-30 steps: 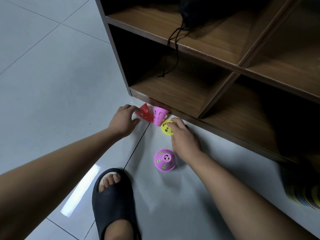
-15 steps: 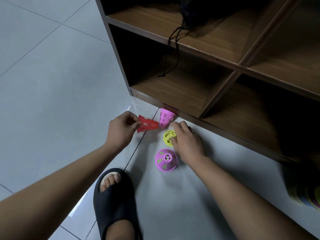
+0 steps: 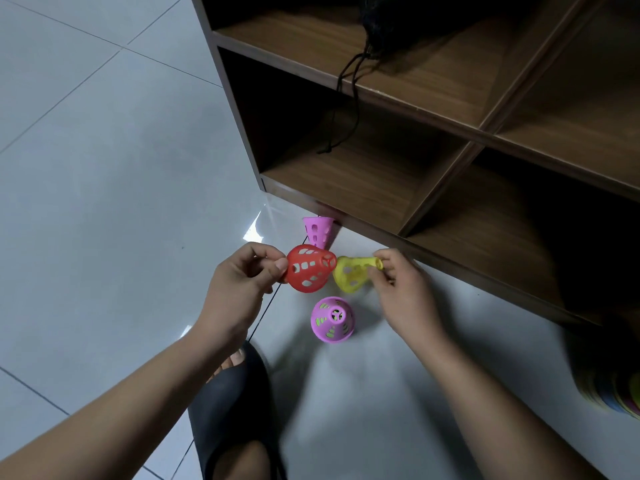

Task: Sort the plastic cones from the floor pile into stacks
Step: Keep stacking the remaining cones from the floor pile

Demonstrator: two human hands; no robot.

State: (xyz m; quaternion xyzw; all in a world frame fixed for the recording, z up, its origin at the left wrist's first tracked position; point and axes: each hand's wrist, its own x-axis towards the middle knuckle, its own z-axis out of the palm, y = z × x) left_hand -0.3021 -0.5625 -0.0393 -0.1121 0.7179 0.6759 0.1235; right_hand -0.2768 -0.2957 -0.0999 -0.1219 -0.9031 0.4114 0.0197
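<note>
**Both hands up, one cone each, over the floor cones**

Head view:
- Left hand (image 3: pixel 242 282): thumb and curled fingers pinch the wide rim of the red cone (image 3: pixel 310 268). The cone is held off the floor, lying sideways, narrow tip pointing right.
- Right hand (image 3: pixel 401 292): fingertips pinch the narrow end of the yellow cone (image 3: pixel 353 277). It is also in the air, wide mouth facing left and down.
- Red tip sits right at the yellow cone's rim. Can't tell whether they touch or are just beside each other. Slight blur on the right hand.
- Purple cone (image 3: pixel 332 318) stands on the tiled floor (image 3: pixel 104 202) just below the two held cones, wide end down and tip up. Green shows through its slots. Neither hand touches it.
- Pink cone (image 3: pixel 318 230) is on the floor past the red one, wide mouth up, close against the base of the wooden shelf unit (image 3: pixel 381 188). Not held.
- Black cord (image 3: pixel 346 98) hangs from the upper shelf into the lower left compartment. Its source up top is too dark to read.
- Foot in a black slipper (image 3: pixel 228 410) is on the floor between the forearms, near the purple cone.
- Multicoloured stack (image 3: pixel 616 393) at the far right edge, blurred and cut off, well apart from the hands.
</note>
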